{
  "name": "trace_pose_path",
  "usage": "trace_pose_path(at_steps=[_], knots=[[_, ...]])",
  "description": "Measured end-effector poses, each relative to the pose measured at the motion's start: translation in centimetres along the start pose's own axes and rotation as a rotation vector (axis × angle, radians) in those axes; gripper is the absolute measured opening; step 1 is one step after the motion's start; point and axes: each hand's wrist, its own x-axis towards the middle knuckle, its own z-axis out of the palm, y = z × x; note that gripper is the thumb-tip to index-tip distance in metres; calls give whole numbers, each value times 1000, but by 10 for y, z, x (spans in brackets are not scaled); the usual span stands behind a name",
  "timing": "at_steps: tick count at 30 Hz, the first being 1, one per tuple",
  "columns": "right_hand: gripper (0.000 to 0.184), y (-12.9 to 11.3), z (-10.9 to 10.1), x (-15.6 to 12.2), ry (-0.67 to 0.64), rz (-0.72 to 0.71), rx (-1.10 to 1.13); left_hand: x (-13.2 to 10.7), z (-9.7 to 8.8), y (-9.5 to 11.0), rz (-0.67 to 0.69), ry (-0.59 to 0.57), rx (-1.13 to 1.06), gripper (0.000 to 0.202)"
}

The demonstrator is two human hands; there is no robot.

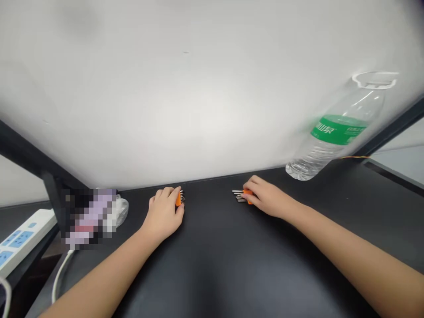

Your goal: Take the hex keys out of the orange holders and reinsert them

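On the black tabletop (212,247), near the wall, my left hand (164,213) is closed on a hex key set (179,198) in an orange holder. Bent dark metal ends of the keys stick out to its right, while my palm and fingers cover the rest. Some way to the right, my right hand (263,196) grips another hex key set (247,197) with an orange holder between thumb and fingers. Several silvery key shafts point left from it. Both sets are low, at the table surface; whether they rest on it I cannot tell.
A large clear bottle (338,128) with a green label stands at the back right by the white wall (205,97). To the left are a blurred-out item (92,216), crumpled clear plastic (122,210), a white cable (58,276) and a power strip (24,240). Dark frame bars (29,150) flank the table.
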Motion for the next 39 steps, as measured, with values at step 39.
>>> trace_pose_path(at_steps=[39], knots=[[24,-97,22,37,-225,-465,371,-29,-21,41,332,-100,-163,28]])
